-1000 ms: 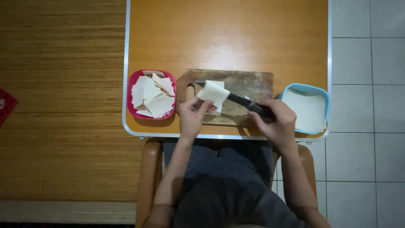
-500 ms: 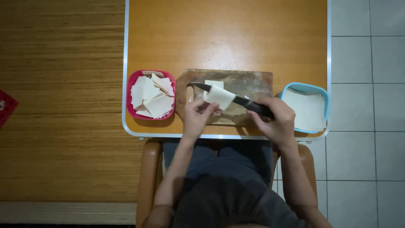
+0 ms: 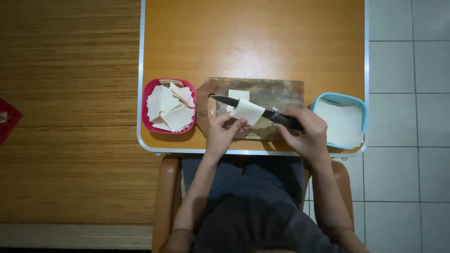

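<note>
Two hands, yours, work at the near edge of the desk (image 3: 253,37), above your lap and the brown chair (image 3: 164,197) you sit on.

Left hand (image 3: 221,133): fingers pinched on the lower corner of a pale dough sheet (image 3: 247,111), which lifts off the board and drapes across the knife blade.

Right hand (image 3: 304,133): closed around the black handle of the knife (image 3: 262,111); the blade points left and slightly away from you, its tip near the left part of the board.

Cutting board (image 3: 276,91): wooden, worn, dusted pale, lying just beyond both hands with its long side along the desk's near edge. A smaller pale dough piece (image 3: 238,95) lies flat on it just past the blade, partly behind the held sheet.

Red tray (image 3: 168,106): to the left of the board, just beside it, filled with a loose heap of cut pale pieces (image 3: 169,107) lying at mixed angles.

Blue tray (image 3: 341,120): to the right of the board, near your right hand, holding a neat stack of uncut square sheets (image 3: 342,122).

Desk: orange-brown top with a light rim, bare beyond the board.

Surroundings: woven brown mat (image 3: 65,117) on the floor at left with a red item (image 3: 7,119) at its edge; pale floor tiles (image 3: 412,70) at right.
</note>
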